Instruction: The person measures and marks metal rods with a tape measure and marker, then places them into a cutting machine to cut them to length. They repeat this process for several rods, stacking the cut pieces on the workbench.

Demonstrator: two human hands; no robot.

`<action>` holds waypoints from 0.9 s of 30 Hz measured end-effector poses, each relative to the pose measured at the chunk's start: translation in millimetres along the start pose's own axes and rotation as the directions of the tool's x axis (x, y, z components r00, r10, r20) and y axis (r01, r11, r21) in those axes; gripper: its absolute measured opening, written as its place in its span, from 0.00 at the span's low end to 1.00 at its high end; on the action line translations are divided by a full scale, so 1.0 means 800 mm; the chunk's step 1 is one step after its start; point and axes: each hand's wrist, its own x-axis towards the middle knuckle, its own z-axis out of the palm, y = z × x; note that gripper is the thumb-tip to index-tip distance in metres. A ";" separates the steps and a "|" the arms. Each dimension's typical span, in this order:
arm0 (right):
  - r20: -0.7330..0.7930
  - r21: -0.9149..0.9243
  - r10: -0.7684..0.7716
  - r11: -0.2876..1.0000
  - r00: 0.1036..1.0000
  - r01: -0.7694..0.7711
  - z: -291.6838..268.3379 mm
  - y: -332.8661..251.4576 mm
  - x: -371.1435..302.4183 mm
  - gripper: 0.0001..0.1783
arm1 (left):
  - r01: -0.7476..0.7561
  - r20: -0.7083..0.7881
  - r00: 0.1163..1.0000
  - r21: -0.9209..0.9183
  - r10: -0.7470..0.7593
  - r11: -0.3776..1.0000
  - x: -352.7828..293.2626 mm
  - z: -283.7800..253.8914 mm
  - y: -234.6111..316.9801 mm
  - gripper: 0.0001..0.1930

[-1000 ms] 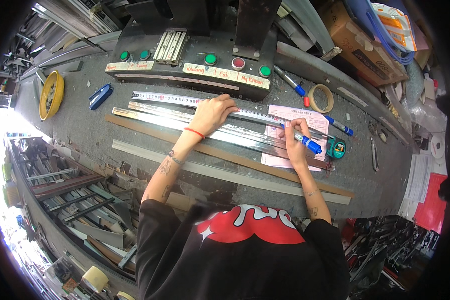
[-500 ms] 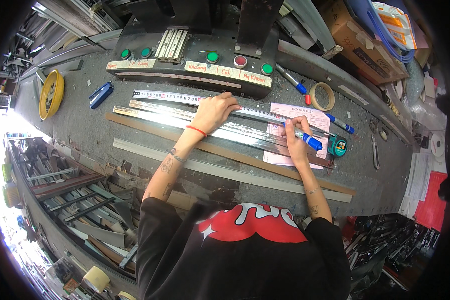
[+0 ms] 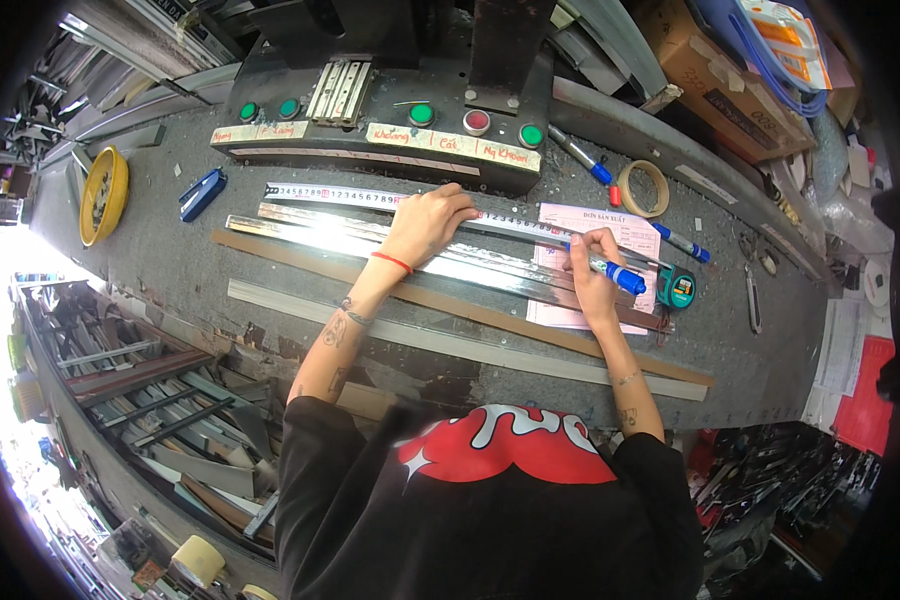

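My left hand is closed over the white blade of a tape measure, pressing it along the far edge of shiny metal strips. The blade runs to the right, toward its teal and black case. A blue-capped marker is gripped in my right hand, its writing end near the blade and strips. Beneath the strips' right part lies a pink printed sheet. Nearer me are a brown strip and a pale grey strip. My left fingertips are partly hidden.
A black machine base with green and red buttons stands at the back. A blue stapler and yellow bowl sit left. At right are a tape roll, another marker, a utility knife and a cardboard box.
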 end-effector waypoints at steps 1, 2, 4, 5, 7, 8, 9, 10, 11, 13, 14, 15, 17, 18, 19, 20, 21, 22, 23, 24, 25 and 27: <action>0.002 -0.023 -0.006 1.000 1.000 0.006 0.000 0.000 0.000 0.11 | -0.001 -0.002 1.000 -0.003 0.001 1.000 0.000 0.000 0.000 0.09; 0.012 0.007 0.010 1.000 1.000 -0.010 -0.001 0.000 0.000 0.11 | -0.001 -0.004 1.000 -0.007 0.001 1.000 0.000 0.000 0.000 0.09; 0.028 0.057 0.061 0.996 0.998 -0.062 -0.001 -0.001 -0.001 0.10 | 0.004 -0.003 1.000 -0.005 -0.004 1.000 0.000 0.000 0.000 0.09; -0.002 0.065 0.008 0.998 1.000 -0.008 -0.003 -0.002 -0.001 0.10 | 0.005 -0.001 1.000 -0.005 -0.005 1.000 0.000 0.000 0.000 0.09; -0.071 0.082 -0.056 0.995 0.996 0.062 -0.012 -0.007 -0.003 0.10 | -0.013 -0.022 1.000 -0.014 0.012 1.000 0.000 0.001 0.000 0.09; -0.171 0.103 -0.083 0.989 0.982 0.101 -0.019 -0.010 -0.003 0.10 | -0.015 -0.028 0.999 -0.016 0.015 1.000 0.000 0.001 0.000 0.10; -0.267 0.121 -0.106 0.982 0.958 0.142 -0.031 -0.013 -0.003 0.11 | -0.019 -0.042 0.999 -0.017 0.019 1.000 -0.001 0.001 0.001 0.10; -0.344 0.138 -0.109 0.977 0.933 0.165 -0.044 -0.015 -0.004 0.11 | -0.016 -0.049 0.999 -0.018 0.015 1.000 -0.002 0.001 0.002 0.10; -0.361 0.041 -0.133 0.987 0.923 0.158 -0.071 -0.019 -0.008 0.13 | -0.005 -0.048 0.999 -0.017 0.004 1.000 -0.004 0.001 0.002 0.10; -0.386 -0.357 -0.193 0.933 0.902 0.047 -0.121 -0.023 -0.017 0.10 | 0.055 -0.068 0.996 0.006 -0.054 0.998 -0.010 -0.004 0.000 0.09; -0.374 -0.426 -0.163 0.905 0.913 -0.013 -0.136 -0.021 -0.021 0.12 | 0.088 -0.074 0.994 0.018 -0.086 0.996 -0.014 -0.008 -0.003 0.08; -0.361 -0.494 -0.140 0.867 0.922 -0.062 -0.150 -0.019 -0.023 0.15 | 0.105 -0.085 0.991 0.033 -0.102 0.994 -0.018 -0.015 -0.007 0.09; -0.255 -0.636 -0.114 0.768 0.960 -0.077 -0.164 -0.012 -0.036 0.21 | 0.140 -0.111 0.985 0.057 -0.133 0.989 -0.024 -0.030 -0.020 0.09; -0.201 -0.694 -0.089 0.715 0.975 -0.078 -0.168 -0.008 -0.040 0.25 | 0.144 -0.083 0.987 0.061 -0.139 0.988 -0.028 -0.039 -0.026 0.10; -0.187 -0.709 -0.034 0.696 0.982 -0.110 -0.169 -0.003 -0.042 0.27 | 0.149 -0.057 0.988 0.062 -0.145 0.987 -0.031 -0.046 -0.033 0.10; -0.171 -0.719 0.026 0.680 0.985 -0.143 -0.168 0.001 -0.044 0.29 | 0.183 -0.019 0.983 0.071 -0.182 0.981 -0.032 -0.051 -0.036 0.10; -0.145 -0.717 0.059 0.682 0.988 -0.146 -0.168 0.006 -0.044 0.31 | 0.150 -0.056 0.988 0.054 -0.147 0.987 -0.032 -0.053 -0.038 0.10; -0.135 -0.749 0.057 0.647 0.989 -0.139 -0.166 0.011 -0.043 0.36 | 0.148 -0.078 0.986 0.045 -0.144 0.988 -0.033 -0.056 -0.039 0.10; -0.136 -0.743 0.048 0.656 0.990 -0.134 -0.167 0.016 -0.041 0.36 | 0.135 -0.097 0.987 0.031 -0.131 0.990 -0.034 -0.060 -0.040 0.10; -0.137 -0.736 0.039 0.665 0.990 -0.128 -0.167 0.020 -0.039 0.36 | 0.126 -0.133 0.983 -0.028 -0.129 0.992 -0.033 -0.062 -0.039 0.09; -0.137 -0.716 0.027 0.688 0.990 -0.118 -0.168 0.024 -0.038 0.36 | 0.127 -0.128 0.983 -0.024 -0.129 0.992 -0.033 -0.065 -0.039 0.09; -0.143 -0.694 -0.023 0.715 0.989 -0.083 -0.169 0.030 -0.039 0.32 | 0.124 -0.132 0.983 -0.025 -0.126 0.992 -0.032 -0.070 -0.037 0.09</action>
